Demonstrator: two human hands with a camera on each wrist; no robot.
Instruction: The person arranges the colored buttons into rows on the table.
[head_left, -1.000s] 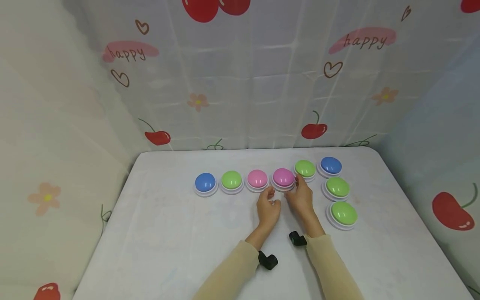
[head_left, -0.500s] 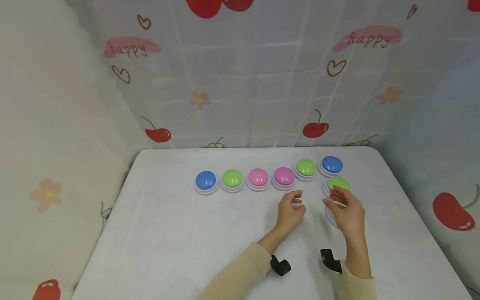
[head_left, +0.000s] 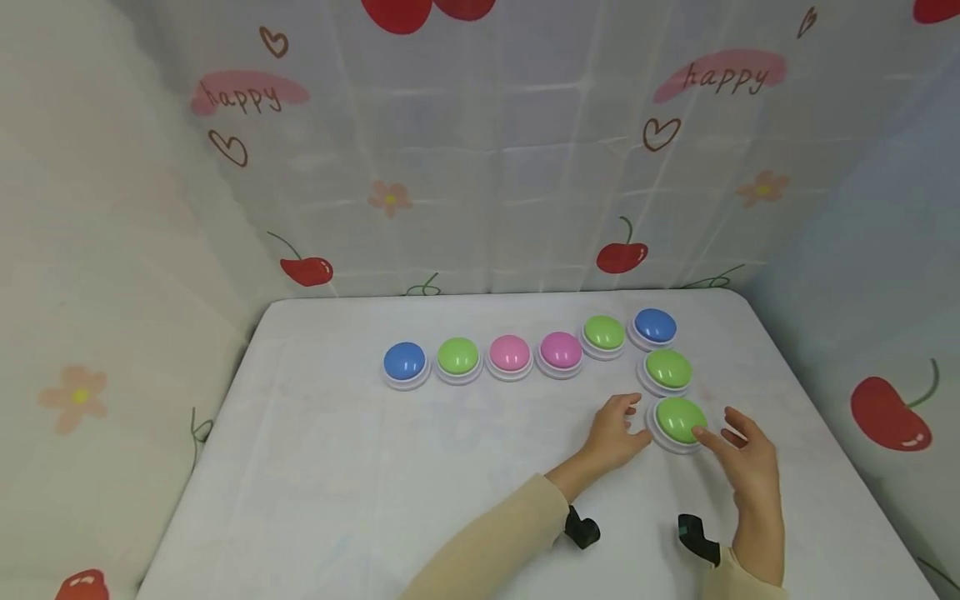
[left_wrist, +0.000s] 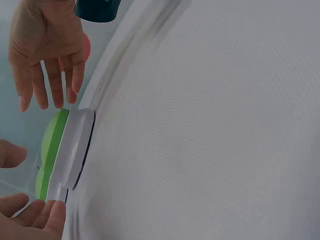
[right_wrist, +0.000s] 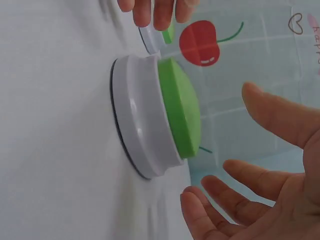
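while both hands flank the nearest green dome button (head_left: 678,421), left hand (head_left: 615,433) and right hand (head_left: 746,462) stay apart, fingers relaxed. it looks light, rigid and smooth. take it by the white base (right_wrist: 135,125).

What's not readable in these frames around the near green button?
- Left hand contact with the nearest green button: head view too small; left wrist view cuts the fingertips at the bottom edge.
- Right hand contact: fingertips lie close, any gap unclear.
- Button underside: hidden against the table.
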